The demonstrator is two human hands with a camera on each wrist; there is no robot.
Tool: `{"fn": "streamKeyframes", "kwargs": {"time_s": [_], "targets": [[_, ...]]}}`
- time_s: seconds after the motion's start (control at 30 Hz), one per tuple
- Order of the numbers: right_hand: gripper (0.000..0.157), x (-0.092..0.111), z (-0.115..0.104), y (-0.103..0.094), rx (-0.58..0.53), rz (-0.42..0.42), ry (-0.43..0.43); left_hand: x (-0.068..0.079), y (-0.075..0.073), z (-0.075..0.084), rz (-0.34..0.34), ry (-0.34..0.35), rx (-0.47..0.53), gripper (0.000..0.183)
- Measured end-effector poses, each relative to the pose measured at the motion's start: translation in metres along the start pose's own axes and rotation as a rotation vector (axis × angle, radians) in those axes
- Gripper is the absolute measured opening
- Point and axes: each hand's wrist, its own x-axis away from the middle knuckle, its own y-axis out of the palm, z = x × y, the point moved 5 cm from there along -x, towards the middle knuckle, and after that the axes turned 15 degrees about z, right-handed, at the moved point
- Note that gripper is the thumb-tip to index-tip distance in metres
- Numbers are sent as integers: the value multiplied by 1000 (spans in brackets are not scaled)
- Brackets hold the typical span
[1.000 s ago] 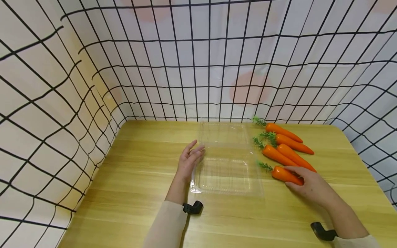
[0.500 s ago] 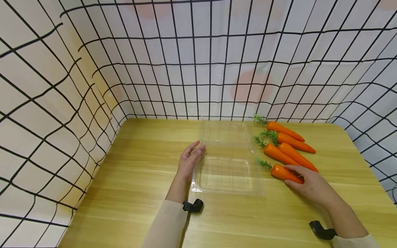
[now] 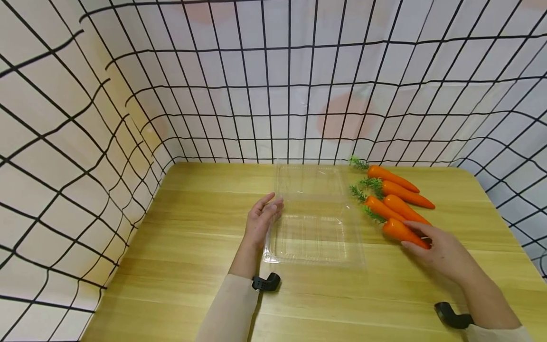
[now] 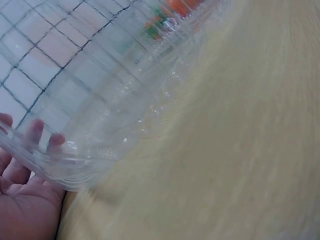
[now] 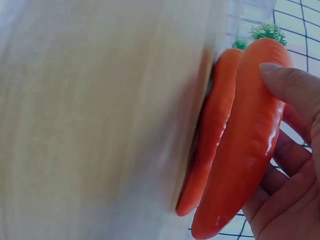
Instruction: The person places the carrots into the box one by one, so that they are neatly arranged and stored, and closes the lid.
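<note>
My right hand (image 3: 440,249) pinches the nearest orange carrot (image 3: 399,231) between thumb and fingers; its green leafy top (image 3: 373,214) points to the far left. In the right wrist view the thumb (image 5: 287,85) lies on the thick end of the held carrot (image 5: 245,135), with another carrot (image 5: 212,130) close behind it. A clear plastic hinged container (image 3: 312,261) lies opened flat in the middle of the table. My left hand (image 3: 259,223) rests at its left edge with fingers loosely extended; in the left wrist view several fingers (image 4: 32,132) show through the clear wall.
Several more carrots (image 3: 408,194) with green tops lie side by side to the right of the container. White sheeting with a black wire-like grid (image 3: 288,85) rises behind and at both sides of the wooden table (image 3: 179,247).
My right hand has shifted the nearest carrot slightly right and away, bringing its top end close to the neighbouring carrot. My left hand has stayed at the container's edge.
</note>
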Motion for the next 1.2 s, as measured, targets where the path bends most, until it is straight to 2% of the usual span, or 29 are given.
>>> {"fn": "streamKeyframes", "kwargs": {"time_s": [0.17, 0.33, 0.7, 0.93, 1.2], "targets": [[75, 0, -4, -7, 10, 17, 14, 0, 1, 2, 4, 9, -4, 52], [69, -1, -14, -13, -7, 70, -20, -1, 3, 2, 11, 12, 1, 51], [57, -1, -50, -21, -22, 145, -133, -1, 3, 2, 18, 16, 2, 50], [57, 0, -65, -20, -16, 152, -190, 0, 1, 1, 20, 11, 10, 50], [52, 3, -82, -20, -6, 218, -279, -1, 0, 0, 27, 9, 7, 49]]}}
